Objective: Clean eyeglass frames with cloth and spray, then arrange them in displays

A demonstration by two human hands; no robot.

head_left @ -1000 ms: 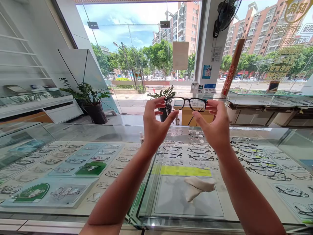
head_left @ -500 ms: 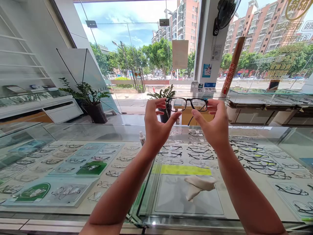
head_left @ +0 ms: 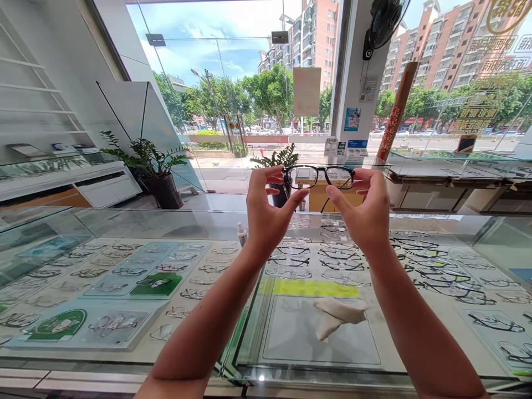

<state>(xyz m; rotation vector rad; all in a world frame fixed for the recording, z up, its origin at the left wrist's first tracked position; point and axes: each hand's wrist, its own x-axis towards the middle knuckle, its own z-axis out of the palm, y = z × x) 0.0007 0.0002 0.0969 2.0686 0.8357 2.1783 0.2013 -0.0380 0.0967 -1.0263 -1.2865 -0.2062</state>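
Black-framed eyeglasses [head_left: 320, 168] are held up in front of me, lenses level above the glass counter. My left hand [head_left: 272, 208] pinches their left end between fingers and thumb. At the right end, the fingers of my right hand [head_left: 361, 208] grip the frame, its thumb just below the right lens. One dark temple arm hangs down between the thumbs. On the counter below lies a crumpled beige cloth [head_left: 341, 315], touched by neither hand.
The glass display counter [head_left: 199, 372] holds rows of eyeglasses on both sides. A small white spray bottle [head_left: 241, 235] stands beside my left forearm. Beyond are potted plants [head_left: 164, 191], a wooden post [head_left: 397, 113], a wall fan [head_left: 384, 25] and large windows.
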